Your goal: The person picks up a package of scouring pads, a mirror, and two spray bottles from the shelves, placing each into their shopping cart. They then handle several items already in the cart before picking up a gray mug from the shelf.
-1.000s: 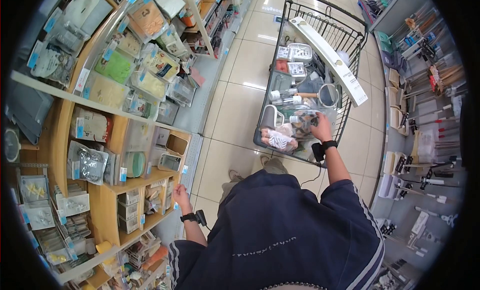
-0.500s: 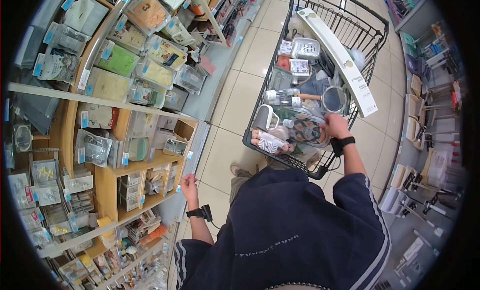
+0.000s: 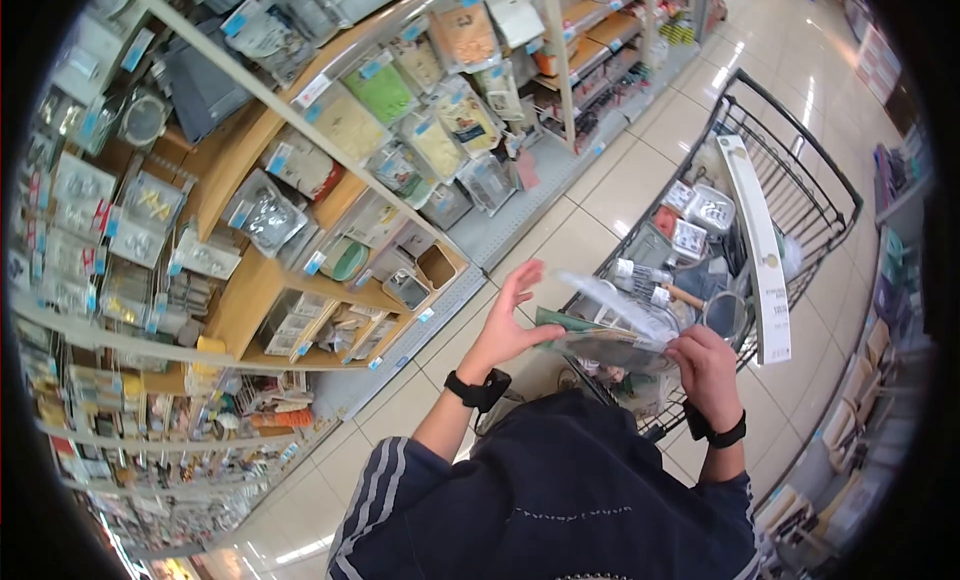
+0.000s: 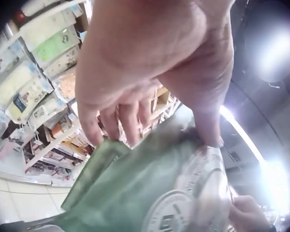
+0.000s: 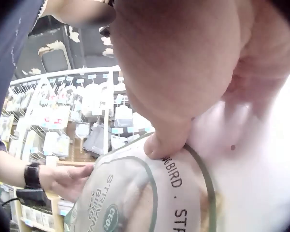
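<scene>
A flat green-and-clear plastic bag (image 3: 610, 352) with "STRIVING BIRD" lettering is held up over the near end of the shopping cart (image 3: 792, 128). My right hand (image 3: 708, 375) pinches its right edge, the thumb lying on the lettered face in the right wrist view. At the bag's other end, my left hand (image 3: 508, 325) is spread wide. Its thumb touches the top edge of the bag (image 4: 130, 188) in the left wrist view, while the loosely extended fingers hang near the far side. The bag's contents are mostly hidden by print and glare.
A long white box (image 3: 758, 250) lies across the cart's right side. Under it are a round mesh strainer (image 3: 725, 315), clear containers (image 3: 710, 210) and several packages. Shelves with hanging packets (image 3: 380, 90) line the left, above a grey shelf base (image 3: 510, 220). More shelving stands right.
My right hand has lifted the bag out of the cart toward my body. My left hand has come up from beside the shelf to the bag. The view has turned leftward.
</scene>
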`<action>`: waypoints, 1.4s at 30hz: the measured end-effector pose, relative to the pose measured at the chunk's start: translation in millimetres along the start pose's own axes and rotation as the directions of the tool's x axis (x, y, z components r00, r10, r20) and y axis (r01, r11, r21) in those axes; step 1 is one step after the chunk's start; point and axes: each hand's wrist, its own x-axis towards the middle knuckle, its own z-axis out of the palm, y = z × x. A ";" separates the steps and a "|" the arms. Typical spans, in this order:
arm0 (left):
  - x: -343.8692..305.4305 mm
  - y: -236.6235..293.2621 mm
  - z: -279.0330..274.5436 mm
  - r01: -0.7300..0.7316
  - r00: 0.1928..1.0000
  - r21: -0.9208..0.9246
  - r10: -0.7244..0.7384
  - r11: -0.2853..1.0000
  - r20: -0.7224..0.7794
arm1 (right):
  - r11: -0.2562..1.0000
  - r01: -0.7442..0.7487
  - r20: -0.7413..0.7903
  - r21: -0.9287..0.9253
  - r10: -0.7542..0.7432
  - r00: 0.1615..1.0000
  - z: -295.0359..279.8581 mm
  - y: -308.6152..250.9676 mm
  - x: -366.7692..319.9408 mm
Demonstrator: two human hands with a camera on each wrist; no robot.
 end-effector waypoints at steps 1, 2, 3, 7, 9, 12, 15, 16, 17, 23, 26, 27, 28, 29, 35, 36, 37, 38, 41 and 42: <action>2.1 -7.1 -9.8 0.050 0.989 -0.028 -0.046 0.998 0.139 | 1.000 0.015 -0.020 0.010 -0.015 1.000 3.6 -2.1 1.4; 6.1 -11.0 -18.0 0.097 0.957 -0.045 -0.080 0.994 0.279 | 0.999 0.046 -0.022 0.009 -0.046 0.999 4.3 -4.1 4.7; 1.4 -12.0 -18.6 0.146 0.947 -0.089 -0.113 0.985 0.300 | 0.997 0.077 -0.026 0.008 -0.077 0.997 4.2 -5.9 8.1; -21.1 -10.8 -16.6 -0.163 0.965 0.457 0.045 0.874 0.258 | 0.984 0.172 -0.020 0.036 -0.171 0.985 3.7 -10.2 14.7; -26.3 -18.6 -19.6 -0.223 0.943 0.413 0.087 0.883 0.321 | 0.972 0.225 -0.038 0.069 -0.223 0.974 5.8 -14.4 20.1; -39.4 -24.9 -17.0 0.179 0.931 -0.012 -0.165 0.984 0.326 | 0.954 0.294 -0.089 0.058 -0.289 0.953 9.5 -15.5 33.7; -51.7 -33.5 -18.2 0.255 0.934 -0.059 -0.230 0.965 0.272 | 0.952 0.285 -0.117 0.108 -0.273 0.955 13.3 -15.7 44.7; -53.9 -36.9 -14.0 0.222 0.955 -0.070 -0.202 0.973 0.215 | 0.956 0.243 -0.142 0.162 -0.221 0.965 15.0 -18.0 47.4; -55.6 -39.3 -9.6 0.187 0.972 -0.079 -0.173 0.979 0.156 | 0.955 0.202 -0.162 0.218 -0.169 0.972 16.8 -20.2 49.2; -70.2 -52.0 -13.1 0.070 0.996 -0.023 -0.071 0.997 -0.056 | 0.922 0.095 -0.343 0.376 0.043 0.939 43.3 22.1 42.6; -78.5 -32.8 -26.9 0.084 0.958 -0.141 -0.119 0.986 -0.261 | 0.738 0.048 -0.397 0.673 0.306 0.865 60.2 -1.1 47.3; -82.3 -22.9 -31.4 0.085 0.927 -0.215 -0.157 0.973 -0.341 | 0.656 -0.022 -0.230 0.754 0.295 0.927 79.8 23.4 37.6; -84.0 -20.0 -34.7 0.053 0.912 -0.307 -0.171 0.950 -0.373 | 0.618 -0.144 -0.055 0.773 0.292 0.955 103.6 42.1 28.8; -84.7 -18.0 -36.7 0.017 0.898 -0.396 -0.189 0.918 -0.398 | 0.475 -0.288 0.157 0.831 0.297 0.942 113.8 27.2 25.1; -93.6 -16.3 -24.9 -0.069 0.852 -0.647 -0.293 0.759 -0.433 | 0.307 -0.457 0.468 0.835 0.040 0.883 169.8 -34.1 21.7; -97.5 -18.1 -26.6 -0.113 0.816 -0.656 -0.307 0.746 -0.490 | 0.288 -0.451 0.454 0.845 0.059 0.889 176.3 -38.4 25.3; -101.4 -22.0 -30.7 -0.156 0.778 -0.662 -0.322 0.733 -0.540 | 0.268 -0.444 0.439 0.855 0.082 0.895 179.6 -43.2 29.4; -105.4 -26.9 -35.5 -0.194 0.738 -0.667 -0.341 0.719 -0.582 | 0.228 -0.469 0.452 0.854 0.124 0.883 179.0 -47.1 33.3; -129.5 -8.1 -60.2 -0.284 0.577 -0.680 -0.446 0.676 -0.684 | 0.080 -0.522 0.493 0.849 0.234 0.838 170.4 -49.6 42.0; -137.5 -11.9 -71.5 -0.328 0.573 -0.646 -0.398 0.689 -0.716 | 0.019 -0.525 0.504 0.851 0.252 0.826 169.4 -44.2 42.9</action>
